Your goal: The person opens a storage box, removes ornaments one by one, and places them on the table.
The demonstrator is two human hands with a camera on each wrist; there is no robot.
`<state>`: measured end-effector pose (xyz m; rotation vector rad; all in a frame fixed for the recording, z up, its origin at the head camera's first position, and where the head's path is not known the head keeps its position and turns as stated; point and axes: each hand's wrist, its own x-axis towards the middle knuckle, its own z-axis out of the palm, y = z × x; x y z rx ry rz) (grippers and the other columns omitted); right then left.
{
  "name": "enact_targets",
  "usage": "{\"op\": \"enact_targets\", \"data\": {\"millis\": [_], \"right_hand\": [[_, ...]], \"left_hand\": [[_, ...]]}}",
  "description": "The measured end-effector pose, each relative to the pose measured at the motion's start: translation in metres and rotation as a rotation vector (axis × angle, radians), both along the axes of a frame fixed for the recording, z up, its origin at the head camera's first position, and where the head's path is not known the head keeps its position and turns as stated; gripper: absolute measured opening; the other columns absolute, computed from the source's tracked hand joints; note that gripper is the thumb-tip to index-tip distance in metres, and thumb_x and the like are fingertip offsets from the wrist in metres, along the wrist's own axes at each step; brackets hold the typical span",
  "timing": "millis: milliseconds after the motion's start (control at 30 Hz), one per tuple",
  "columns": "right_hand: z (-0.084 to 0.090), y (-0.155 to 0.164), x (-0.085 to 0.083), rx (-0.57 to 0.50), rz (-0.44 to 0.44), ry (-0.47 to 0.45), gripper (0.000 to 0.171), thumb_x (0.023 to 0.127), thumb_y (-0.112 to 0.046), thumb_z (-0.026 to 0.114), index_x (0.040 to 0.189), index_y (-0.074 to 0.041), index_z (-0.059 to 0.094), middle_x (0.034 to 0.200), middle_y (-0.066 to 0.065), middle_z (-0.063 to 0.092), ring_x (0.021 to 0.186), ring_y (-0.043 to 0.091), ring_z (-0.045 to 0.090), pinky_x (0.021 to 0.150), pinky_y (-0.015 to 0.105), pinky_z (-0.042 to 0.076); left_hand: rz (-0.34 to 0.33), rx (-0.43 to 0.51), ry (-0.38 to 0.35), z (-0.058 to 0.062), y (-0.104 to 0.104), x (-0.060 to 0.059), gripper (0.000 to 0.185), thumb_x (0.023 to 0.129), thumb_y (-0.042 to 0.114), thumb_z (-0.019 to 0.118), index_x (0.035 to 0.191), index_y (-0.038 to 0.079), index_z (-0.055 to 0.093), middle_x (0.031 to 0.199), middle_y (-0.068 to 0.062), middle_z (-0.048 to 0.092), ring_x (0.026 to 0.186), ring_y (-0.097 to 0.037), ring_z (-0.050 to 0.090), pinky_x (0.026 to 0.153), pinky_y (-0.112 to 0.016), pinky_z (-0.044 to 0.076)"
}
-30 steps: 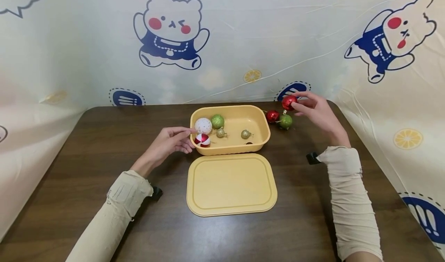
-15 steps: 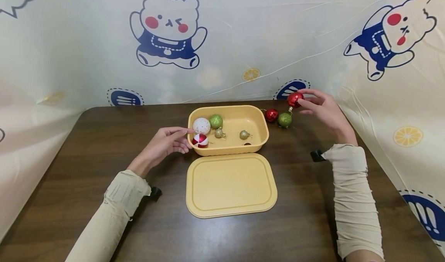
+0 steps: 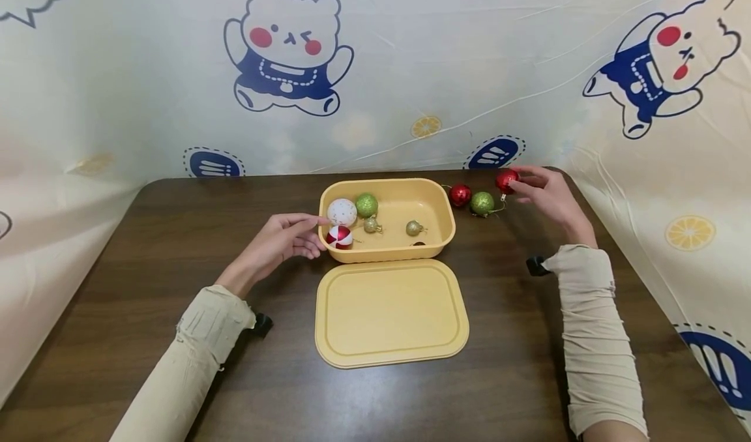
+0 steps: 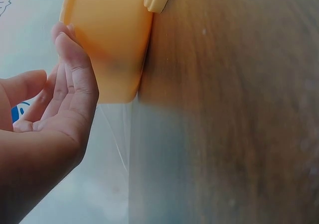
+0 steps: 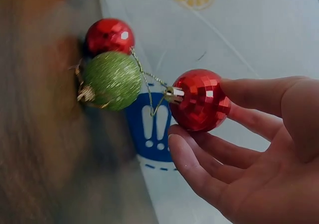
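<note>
Your right hand (image 3: pixel 548 197) pinches red ball (image 3: pixel 506 181) near green ball (image 3: pixel 482 204), off right end of yellow tub (image 3: pixel 381 255); your left hand (image 3: pixel 274 245), fingers relaxed, at tub's rim. Light pinch should suffice; lift string (image 5: pixel 143 73) clear of green ball.

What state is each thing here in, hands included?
Yellow box: open, lid off
Yellow lid: flat on the table
Left hand: at the yellow box's left rim
Right hand: pinching a ball
Held red ball: between fingers, cord loose
Other red ball: on the table
Outside green ball: on the table
Inside green ball: in box
White ball: in box
Red-and-white ball: in box
Two gold balls: in box, apart
</note>
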<state>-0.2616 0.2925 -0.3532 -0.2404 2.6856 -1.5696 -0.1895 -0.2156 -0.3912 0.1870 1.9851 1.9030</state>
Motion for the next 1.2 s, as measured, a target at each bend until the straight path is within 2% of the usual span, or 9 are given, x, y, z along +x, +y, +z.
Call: {"op": "enact_targets", "data": {"millis": [200,433,600,667,867,1200], "right_hand": [[-0.01,0.002,-0.003,0.105,-0.018,-0.003,0.042,0.1,-0.015,0.061,0.14,-0.002,0.054,0.129,0.03,0.059,0.088,0.008,0.069,0.074,0.024,0.059],[-0.021,0.001,-0.006,0.202,-0.023,-0.045,0.04,0.1,-0.014,0.06,0.138,-0.001,0.054,0.128,0.029,0.059,0.097,0.027,0.066,0.074,0.025,0.058],[-0.027,-0.005,-0.008,0.368,-0.029,-0.009,0.038,0.099,-0.015,0.06,0.134,0.001,0.057,0.125,0.03,0.06,0.111,0.042,0.06,0.088,0.046,0.054],[-0.028,-0.007,-0.009,0.411,-0.02,0.007,0.038,0.099,-0.015,0.059,0.133,0.002,0.057,0.125,0.031,0.06,0.117,0.044,0.057,0.095,0.057,0.048],[-0.028,-0.006,-0.009,0.437,-0.01,0.015,0.039,0.1,-0.016,0.058,0.135,0.001,0.056,0.128,0.031,0.059,0.118,0.044,0.057,0.097,0.058,0.046],[-0.014,-0.005,-0.007,0.478,-0.018,0.041,0.038,0.101,-0.019,0.056,0.136,-0.003,0.056,0.128,0.033,0.057,0.12,0.047,0.055,0.098,0.063,0.043]], "left_hand": [[-0.007,0.001,0.0,0.0,0.0,0.0,0.043,0.106,0.026,0.051,0.135,-0.005,0.056,0.093,-0.018,0.071,0.077,-0.022,0.069,0.075,-0.034,0.061],[-0.005,-0.006,0.003,0.001,0.001,-0.001,0.044,0.105,0.027,0.051,0.135,-0.005,0.057,0.092,-0.017,0.071,0.077,-0.021,0.069,0.075,-0.034,0.061],[0.001,-0.015,0.0,0.001,0.001,0.0,0.044,0.106,0.027,0.051,0.136,-0.005,0.056,0.092,-0.017,0.071,0.077,-0.022,0.069,0.075,-0.034,0.061],[0.001,-0.014,0.0,0.001,0.001,0.0,0.044,0.106,0.026,0.051,0.136,-0.005,0.056,0.092,-0.016,0.071,0.077,-0.022,0.069,0.075,-0.034,0.061],[-0.003,-0.009,-0.002,0.0,0.002,-0.001,0.045,0.105,0.027,0.052,0.136,-0.005,0.056,0.091,-0.016,0.071,0.077,-0.022,0.069,0.075,-0.034,0.061],[0.002,-0.025,-0.005,0.002,0.002,0.0,0.047,0.105,0.028,0.052,0.137,-0.006,0.054,0.092,-0.016,0.071,0.077,-0.022,0.069,0.076,-0.033,0.061]]}}
